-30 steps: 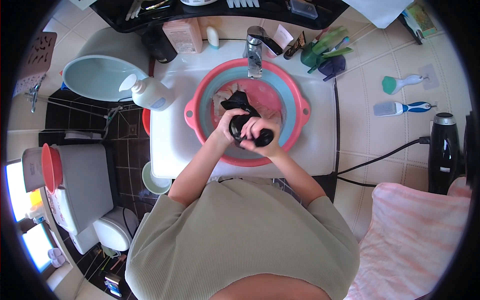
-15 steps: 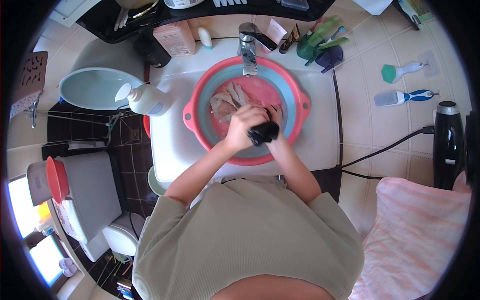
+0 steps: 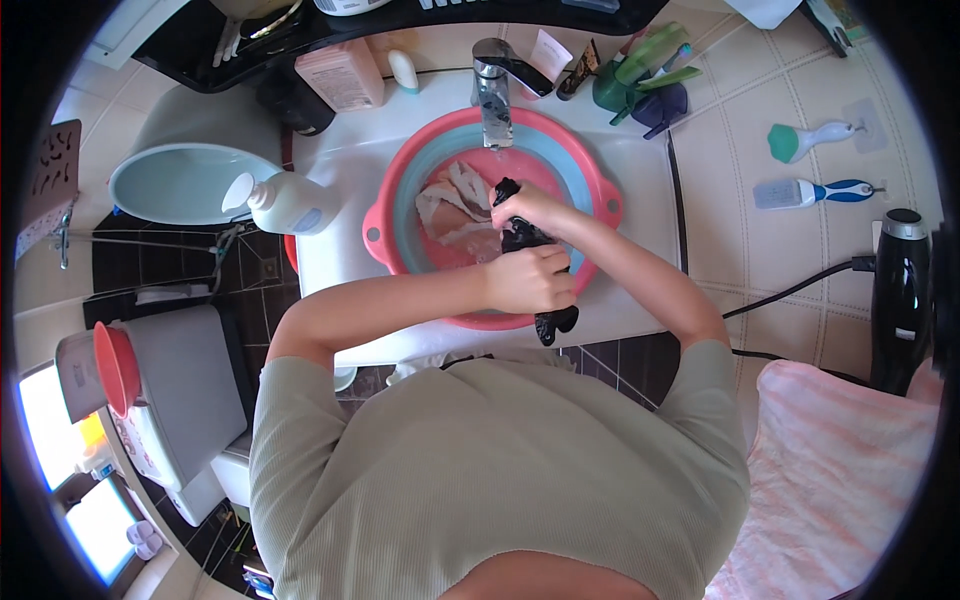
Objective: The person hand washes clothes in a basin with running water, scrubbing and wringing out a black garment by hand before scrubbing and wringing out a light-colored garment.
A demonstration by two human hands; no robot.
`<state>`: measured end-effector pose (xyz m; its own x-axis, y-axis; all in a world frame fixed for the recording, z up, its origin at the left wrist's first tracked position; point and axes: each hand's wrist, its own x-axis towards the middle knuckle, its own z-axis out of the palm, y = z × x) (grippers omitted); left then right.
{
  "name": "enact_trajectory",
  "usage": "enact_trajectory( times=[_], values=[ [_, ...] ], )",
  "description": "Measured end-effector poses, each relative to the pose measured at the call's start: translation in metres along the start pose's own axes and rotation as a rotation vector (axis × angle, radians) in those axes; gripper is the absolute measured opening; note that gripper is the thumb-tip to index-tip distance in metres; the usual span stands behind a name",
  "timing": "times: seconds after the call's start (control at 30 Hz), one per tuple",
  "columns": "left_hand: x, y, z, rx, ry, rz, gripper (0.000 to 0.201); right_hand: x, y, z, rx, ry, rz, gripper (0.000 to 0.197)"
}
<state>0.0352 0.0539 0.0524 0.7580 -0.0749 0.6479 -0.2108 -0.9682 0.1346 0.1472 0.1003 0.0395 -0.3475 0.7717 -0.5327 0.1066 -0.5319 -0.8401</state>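
Observation:
A twisted black cloth (image 3: 524, 236) is stretched over the near part of a pink-rimmed basin (image 3: 376, 236). My right hand (image 3: 531, 207) is closed round its far part, and my left hand (image 3: 532, 280) grips it closer to my body. The cloth's loose near end hangs past my left hand, over the basin's front rim. Inside the basin, a whitish, crumpled cloth (image 3: 458, 205) lies wet on the pink bottom, to the left of my hands.
The basin sits in a white sink (image 3: 335, 260) under a chrome faucet (image 3: 492, 95). A white pump bottle (image 3: 293, 203) stands on the left ledge, beside a grey bucket (image 3: 190, 170). Green cups (image 3: 622, 85) are at the back right; brushes (image 3: 815, 192) hang on the right wall.
My hands were close together over the basin around the bunched black cloth. Now they are apart, the left nearer to me, with the cloth drawn out long and both elbows spread wider.

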Motion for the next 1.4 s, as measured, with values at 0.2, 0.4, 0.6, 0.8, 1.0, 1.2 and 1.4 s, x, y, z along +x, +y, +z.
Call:
enact_trajectory(
  times=[0.2,0.4,0.6,0.8,1.0,1.2,1.4],
  values=[
    [-0.017,-0.007,0.024,0.071,-0.167,0.044,0.012,0.006,0.002,0.007,-0.335,0.170,-0.084,0.015],
    [-0.022,-0.016,0.022,0.068,-0.155,0.045,0.013,0.014,0.025,-0.012,0.298,0.151,-0.064,0.017],
    [-0.010,-0.011,0.001,-0.031,0.143,-0.289,0.017,-0.023,0.030,-0.012,0.817,0.065,-0.026,0.034],
    [-0.014,-0.003,0.003,-0.087,0.426,-0.581,0.021,-0.037,0.058,-0.010,0.976,-0.179,-0.266,0.058],
    [-0.011,0.013,-0.007,-0.073,0.497,-0.713,0.032,-0.016,0.105,0.001,0.427,0.365,-0.626,0.025],
    [-0.021,0.020,-0.001,-0.167,0.847,-1.035,0.073,-0.026,0.045,0.023,0.949,0.631,-0.347,0.010],
    [-0.036,0.021,-0.003,-1.533,1.139,-1.687,0.063,-0.052,-0.003,0.033,0.448,1.002,-0.869,0.014]
  ],
)
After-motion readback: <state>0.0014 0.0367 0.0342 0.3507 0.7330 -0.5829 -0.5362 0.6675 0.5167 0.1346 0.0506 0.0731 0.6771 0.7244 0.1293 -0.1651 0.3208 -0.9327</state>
